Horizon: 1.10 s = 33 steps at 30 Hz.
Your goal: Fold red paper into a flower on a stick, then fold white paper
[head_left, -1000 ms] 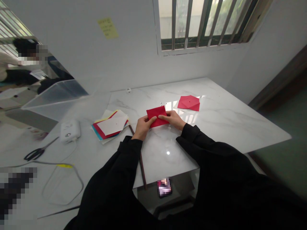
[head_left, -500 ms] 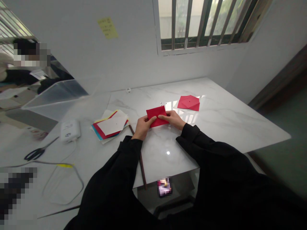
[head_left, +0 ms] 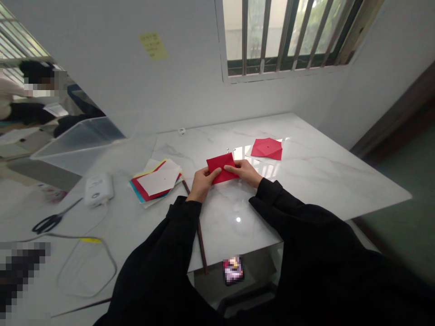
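And here a small red paper rectangle (head_left: 220, 162) is being gripped over the marble-patterned table (head_left: 326, 176), pinched at its lower left by the left hand (head_left: 200, 185) and at its right side by the right hand (head_left: 248, 173), both thumbs laid across its face, nearly tip to tip. Whether a folded sheet or a finished envelope is held cannot quite be told at this size. For neat work, pressure is best kept light and even, the thumbs drawn outward along any crease, and the edges kept aligned lest the paper buckle. Beyond the right hand, a red paper envelope (head_left: 267, 148) is seen lying apart; to the left, a fanned stack of coloured paper (head_left: 159, 180) is spread.
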Motion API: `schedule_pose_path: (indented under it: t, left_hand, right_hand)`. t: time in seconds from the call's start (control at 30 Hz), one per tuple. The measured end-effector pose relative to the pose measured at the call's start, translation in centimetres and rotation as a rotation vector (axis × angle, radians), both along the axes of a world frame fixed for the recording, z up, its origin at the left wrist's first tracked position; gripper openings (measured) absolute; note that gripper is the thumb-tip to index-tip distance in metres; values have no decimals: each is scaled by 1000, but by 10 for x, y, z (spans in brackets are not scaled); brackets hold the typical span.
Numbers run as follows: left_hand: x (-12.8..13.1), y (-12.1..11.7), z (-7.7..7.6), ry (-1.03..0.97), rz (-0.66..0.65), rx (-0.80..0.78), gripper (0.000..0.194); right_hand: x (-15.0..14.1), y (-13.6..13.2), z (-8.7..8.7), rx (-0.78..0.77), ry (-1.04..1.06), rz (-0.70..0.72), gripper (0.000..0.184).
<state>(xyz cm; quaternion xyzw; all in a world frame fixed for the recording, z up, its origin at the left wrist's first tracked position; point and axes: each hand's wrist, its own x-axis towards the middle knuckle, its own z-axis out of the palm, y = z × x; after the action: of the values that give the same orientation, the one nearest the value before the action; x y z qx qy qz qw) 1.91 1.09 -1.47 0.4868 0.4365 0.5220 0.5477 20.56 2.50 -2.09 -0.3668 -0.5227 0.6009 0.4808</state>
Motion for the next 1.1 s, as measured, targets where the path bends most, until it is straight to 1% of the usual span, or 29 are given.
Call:
schedule_pose_path:
  t: [0.17,0.3,0.43,0.6,0.87,1.1]
  left_hand:
    - [-1,1,-1,-3,-10,1,62]
    - [-2,3,-4,1,-15,2,64]
    - [-2,2,-3,15,-16,6,64]
    - [-1,-1,1,12,-15,0,62]
    - [-1,0,1,35,-7,3,64]
    - [0,-2,2,41,2,10,63]
  right_hand:
    - [0,7,-8,-30,53,26,53]
    - [2,9,-12,15,23,48,49]
    - [2,9,-13,41,-12,33,48]
    - [1,6,-11,47,-5,8,47]
    - [0,2,-3,32,-22,-37,47]
    - [-1,1,-3,36,-17,-45,45]
